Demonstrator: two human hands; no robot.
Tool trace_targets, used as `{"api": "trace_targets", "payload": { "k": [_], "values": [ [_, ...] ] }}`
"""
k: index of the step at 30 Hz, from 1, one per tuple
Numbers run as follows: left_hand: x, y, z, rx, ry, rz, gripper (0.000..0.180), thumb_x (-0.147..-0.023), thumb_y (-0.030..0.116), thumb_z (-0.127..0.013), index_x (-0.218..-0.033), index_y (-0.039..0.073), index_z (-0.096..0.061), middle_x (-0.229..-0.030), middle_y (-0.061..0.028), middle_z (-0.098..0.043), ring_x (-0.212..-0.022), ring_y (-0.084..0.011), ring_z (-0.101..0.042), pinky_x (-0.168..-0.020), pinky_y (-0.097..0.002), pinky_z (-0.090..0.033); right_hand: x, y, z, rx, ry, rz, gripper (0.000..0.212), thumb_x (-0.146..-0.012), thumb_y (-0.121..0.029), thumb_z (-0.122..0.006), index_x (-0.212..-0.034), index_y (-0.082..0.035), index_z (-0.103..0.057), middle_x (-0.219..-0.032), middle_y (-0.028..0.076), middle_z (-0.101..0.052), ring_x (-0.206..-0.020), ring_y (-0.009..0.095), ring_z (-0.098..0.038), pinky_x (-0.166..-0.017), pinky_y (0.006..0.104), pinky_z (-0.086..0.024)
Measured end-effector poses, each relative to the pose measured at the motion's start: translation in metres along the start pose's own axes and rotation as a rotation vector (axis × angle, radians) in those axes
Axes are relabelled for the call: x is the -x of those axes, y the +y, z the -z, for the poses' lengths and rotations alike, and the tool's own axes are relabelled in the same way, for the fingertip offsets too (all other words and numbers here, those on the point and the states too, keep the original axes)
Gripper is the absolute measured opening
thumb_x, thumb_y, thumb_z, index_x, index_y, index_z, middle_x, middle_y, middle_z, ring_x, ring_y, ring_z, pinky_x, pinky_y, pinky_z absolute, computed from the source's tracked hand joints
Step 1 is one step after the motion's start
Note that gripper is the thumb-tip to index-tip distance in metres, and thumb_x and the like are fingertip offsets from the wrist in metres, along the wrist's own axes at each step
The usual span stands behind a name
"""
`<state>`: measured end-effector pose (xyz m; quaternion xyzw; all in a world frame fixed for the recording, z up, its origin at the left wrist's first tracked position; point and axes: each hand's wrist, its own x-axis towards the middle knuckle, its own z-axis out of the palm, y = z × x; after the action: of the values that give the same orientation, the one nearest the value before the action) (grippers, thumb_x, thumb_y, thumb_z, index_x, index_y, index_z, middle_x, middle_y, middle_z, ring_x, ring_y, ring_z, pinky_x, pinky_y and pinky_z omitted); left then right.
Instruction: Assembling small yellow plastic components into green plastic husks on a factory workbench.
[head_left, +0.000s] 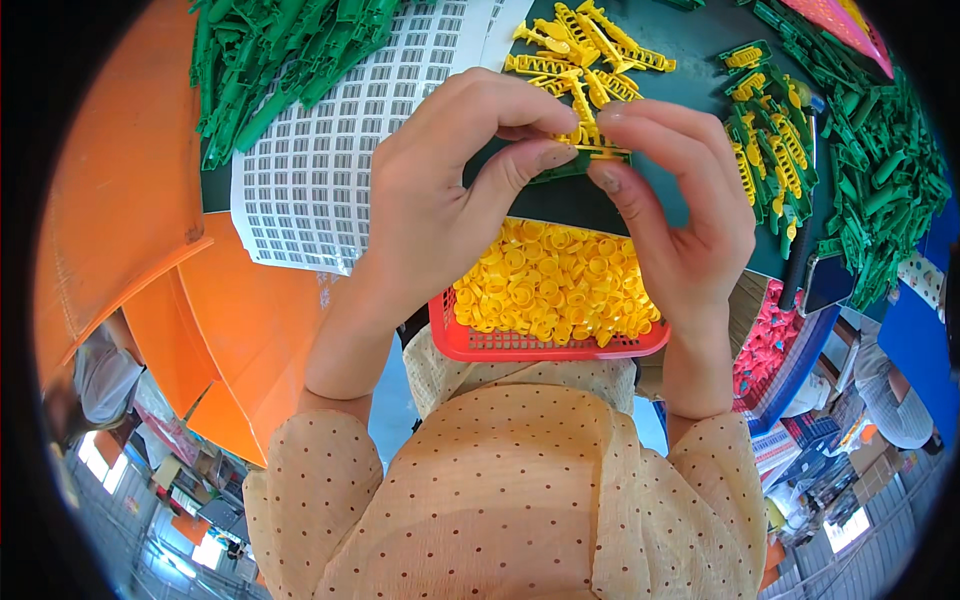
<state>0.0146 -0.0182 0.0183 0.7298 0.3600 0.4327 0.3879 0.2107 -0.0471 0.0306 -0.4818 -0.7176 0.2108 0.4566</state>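
Observation:
My left hand (pixel 450 150) and my right hand (pixel 685 190) meet above the table, thumbs and forefingers pinched. Between the fingertips is a small yellow plastic part (pixel 603 151), partly hidden by the fingers. A dark green plastic piece (pixel 560 172) shows just under it; whether the two are joined I cannot tell. Just beyond the hands lies a loose pile of yellow ladder-like plastic parts (pixel 625 50). Below the hands, close to my body, a red plastic basket (pixel 500 347) holds many small yellow rings (pixel 545 285).
Green plastic pieces are heaped at the back left (pixel 290 60) on a printed label sheet (pixel 300 190), and along the right (pixel 880 180). Green pieces with yellow parts (pixel 775 150) lie right of my hands. A crate of pink parts (pixel 765 345) stands lower right; an orange panel (pixel 120 190) is left.

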Motion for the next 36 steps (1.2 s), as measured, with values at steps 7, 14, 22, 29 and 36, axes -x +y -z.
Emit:
{"api": "trace_targets", "payload": {
  "k": [7, 14, 22, 29, 36],
  "values": [
    [0.006, -0.004, -0.001, -0.103, -0.058, -0.147, 0.027, -0.081, -0.008, -0.075, -0.106, -0.001, -0.066, -0.105, -0.0115, -0.068, -0.095, -0.0197, -0.066, -0.084, -0.0301, -0.052, 0.002, -0.002, 0.006, 0.179, -0.159, 0.026, 0.041, -0.076, 0.004, -0.078, -0.116, -0.004, -0.071, -0.106, 0.009, -0.068, -0.096, 0.023, -0.064, -0.084, 0.0316, -0.051],
    [0.014, -0.002, -0.005, -0.294, -0.002, -0.02, 0.038, -0.075, 0.009, -0.081, -0.11, 0.007, -0.067, -0.103, -0.0067, -0.066, -0.095, -0.0288, -0.062, -0.08, -0.0382, -0.05, 0.013, 0.009, 0.015, 0.056, -0.04, -0.06, 0.051, -0.078, 0.009, -0.072, -0.126, -0.006, -0.066, -0.104, 0.01, -0.065, -0.087, 0.024, -0.062, -0.077, 0.0318, -0.05],
    [0.025, -0.004, -0.023, -0.37, -0.128, -0.028, 0.039, -0.072, 0.006, -0.083, -0.108, 0.008, -0.07, -0.102, -0.0083, -0.069, -0.095, -0.0279, -0.062, -0.082, -0.0359, -0.049, 0.047, 0.008, 0.017, -0.273, 0.015, -0.281, 0.03, -0.077, 0.005, -0.08, -0.1, -0.001, -0.061, -0.102, 0.012, -0.069, -0.095, 0.021, -0.065, -0.084, 0.0301, -0.052],
    [0.022, 0.004, -0.017, -0.099, -0.074, -0.063, 0.029, -0.076, -0.001, -0.079, -0.102, 0.004, -0.069, -0.097, -0.0066, -0.071, -0.09, -0.0235, -0.063, -0.081, -0.0328, -0.049, 0.046, -0.004, 0.012, -0.446, 0.016, -0.295, 0.029, -0.077, 0.005, -0.079, -0.101, -0.002, -0.063, -0.103, 0.013, -0.069, -0.096, 0.022, -0.065, -0.084, 0.0306, -0.051],
    [0.027, 0.014, -0.019, 0.112, -0.119, -0.088, 0.024, -0.08, -0.004, -0.077, -0.101, 0.0, -0.068, -0.094, -0.0107, -0.071, -0.088, -0.0225, -0.064, -0.077, -0.0306, -0.05, 0.03, -0.013, 0.02, 0.097, -0.241, -0.05, 0.031, -0.074, 0.003, -0.077, -0.103, -0.004, -0.071, -0.103, 0.009, -0.07, -0.094, 0.028, -0.064, -0.084, 0.0364, -0.049]
  ]
}}
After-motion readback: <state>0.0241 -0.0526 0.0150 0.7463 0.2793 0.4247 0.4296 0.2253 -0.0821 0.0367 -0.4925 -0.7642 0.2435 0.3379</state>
